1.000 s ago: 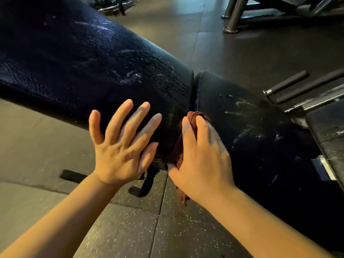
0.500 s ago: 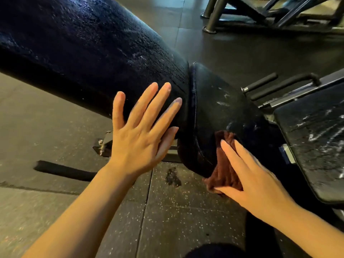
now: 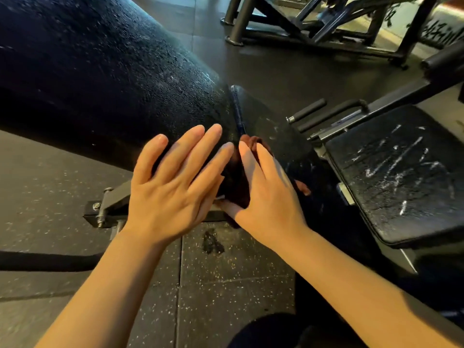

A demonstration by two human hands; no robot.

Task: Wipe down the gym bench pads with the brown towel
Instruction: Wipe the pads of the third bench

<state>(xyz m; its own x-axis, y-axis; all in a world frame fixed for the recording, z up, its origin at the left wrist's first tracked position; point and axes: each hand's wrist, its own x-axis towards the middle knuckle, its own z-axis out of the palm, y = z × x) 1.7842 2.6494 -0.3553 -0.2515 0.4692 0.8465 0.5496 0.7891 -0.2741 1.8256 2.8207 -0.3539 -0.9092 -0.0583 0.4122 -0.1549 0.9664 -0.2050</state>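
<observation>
Head view, looking down at a black gym bench. The long back pad [image 3: 100, 79] runs from upper left down to centre; its surface is pebbled and glistens with fine droplets. The shorter seat pad [image 3: 276, 131] meets it at a stitched seam near centre frame.

Left hand [image 3: 173, 189]: fingers straight and slightly spread, palm down, laid flat over the lower end of the back pad. It holds nothing. Whether the palm bears on the pad or only hovers just above it cannot be told.

Right hand [image 3: 268, 197]: fingers extended and close together, pressing the brown towel [image 3: 236, 182] against the junction of the 2 pads. The towel is bunched under the palm; a fold shows above the fingertips, a corner sticks out on the right side of the hand, and a darker mass hangs between the 2 hands. The thumb lies below the towel, next to the left hand's thumb. The 2 hands are just beside each other, little fingers nearly touching.

A second bench pad [image 3: 401, 172] sits at right, cracked and marked with white streaks. A steel frame bracket [image 3: 110, 204] with bolts shows below the back pad. The rubber floor [image 3: 226, 285] is speckled, with 1 dark wet spot [image 3: 212, 242] under the hands. Another machine frame [image 3: 313, 23] stands at top right.
</observation>
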